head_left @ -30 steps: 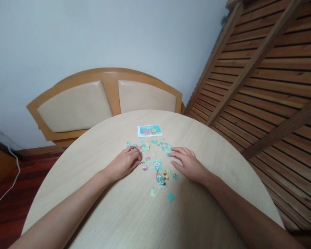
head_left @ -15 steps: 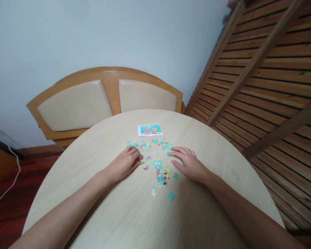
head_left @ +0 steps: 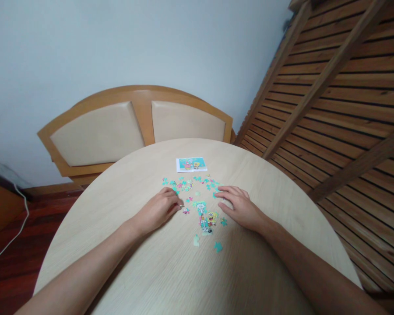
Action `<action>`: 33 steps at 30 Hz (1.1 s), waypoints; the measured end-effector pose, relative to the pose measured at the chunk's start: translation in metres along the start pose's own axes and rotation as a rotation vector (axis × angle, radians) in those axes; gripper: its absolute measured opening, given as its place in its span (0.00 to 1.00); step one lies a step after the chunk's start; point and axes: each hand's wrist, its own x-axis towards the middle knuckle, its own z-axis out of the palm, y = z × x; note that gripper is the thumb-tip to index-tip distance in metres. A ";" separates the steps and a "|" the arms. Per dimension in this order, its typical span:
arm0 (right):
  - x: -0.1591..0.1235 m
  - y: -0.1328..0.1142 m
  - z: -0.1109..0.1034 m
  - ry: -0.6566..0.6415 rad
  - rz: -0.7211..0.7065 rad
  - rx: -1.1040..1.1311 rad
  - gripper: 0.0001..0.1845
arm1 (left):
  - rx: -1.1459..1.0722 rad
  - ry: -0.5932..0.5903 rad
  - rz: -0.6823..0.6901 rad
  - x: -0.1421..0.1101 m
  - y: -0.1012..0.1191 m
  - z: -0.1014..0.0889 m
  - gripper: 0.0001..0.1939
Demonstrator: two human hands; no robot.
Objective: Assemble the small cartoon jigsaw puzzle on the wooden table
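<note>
My left hand (head_left: 166, 203) rests on the table with its fingers curled together, and a small dark-edged puzzle piece (head_left: 181, 205) shows at the fingertips. Just beside it lies a pink puzzle piece (head_left: 186, 211). Between my hands is a partly joined jigsaw section (head_left: 203, 218) with a pale tall figure and a yellow square one. My right hand (head_left: 238, 203) lies palm down at the right of that section, fingers apart and holding nothing. Its fingertips are close to some turquoise pieces (head_left: 211, 186).
Loose puzzle pieces (head_left: 185, 184) are scattered beyond my hands. Behind them lies a picture card (head_left: 192, 164). Nearer me are a pale piece (head_left: 196, 240) and a turquoise piece (head_left: 218, 246). A padded bench back (head_left: 142, 116) stands past the round table (head_left: 157, 271); wooden slats (head_left: 331, 109) rise at right.
The fingers of my left hand have drawn together at the small piece by the fingertips. My right hand stays in place. The whole view has shifted slightly.
</note>
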 end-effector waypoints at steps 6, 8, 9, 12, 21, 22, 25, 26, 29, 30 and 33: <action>-0.001 -0.033 -0.009 0.089 -0.043 0.100 0.12 | -0.294 0.223 -0.296 0.002 0.032 0.012 0.12; -0.003 -0.052 -0.013 0.079 -0.018 0.196 0.10 | -0.459 0.245 -0.358 0.003 0.046 0.019 0.13; -0.004 -0.061 -0.014 0.077 0.007 0.254 0.09 | -0.516 0.252 -0.372 0.004 0.052 0.022 0.13; -0.007 -0.081 -0.015 0.074 0.084 0.427 0.08 | -0.633 0.226 -0.390 0.005 0.063 0.027 0.15; -0.008 -0.091 -0.021 -0.022 0.111 0.579 0.07 | -0.499 0.134 -0.317 0.005 0.075 0.032 0.15; -0.009 -0.089 -0.021 -0.046 0.122 0.585 0.07 | -0.461 0.129 -0.287 0.005 0.076 0.032 0.15; -0.011 -0.078 -0.022 -0.088 0.128 0.567 0.07 | -0.309 0.115 -0.153 0.004 0.075 0.029 0.10; -0.012 -0.073 -0.022 -0.089 0.111 0.529 0.07 | -0.250 0.100 -0.091 0.004 0.075 0.028 0.10; -0.016 -0.059 -0.020 -0.080 0.043 0.328 0.06 | -0.109 0.012 0.108 0.003 0.072 0.026 0.16; -0.017 -0.056 -0.020 -0.082 0.042 0.272 0.05 | -0.080 -0.018 0.149 0.002 0.071 0.026 0.16; -0.019 -0.055 -0.018 -0.092 0.078 0.183 0.04 | -0.023 -0.077 0.183 0.000 0.068 0.027 0.16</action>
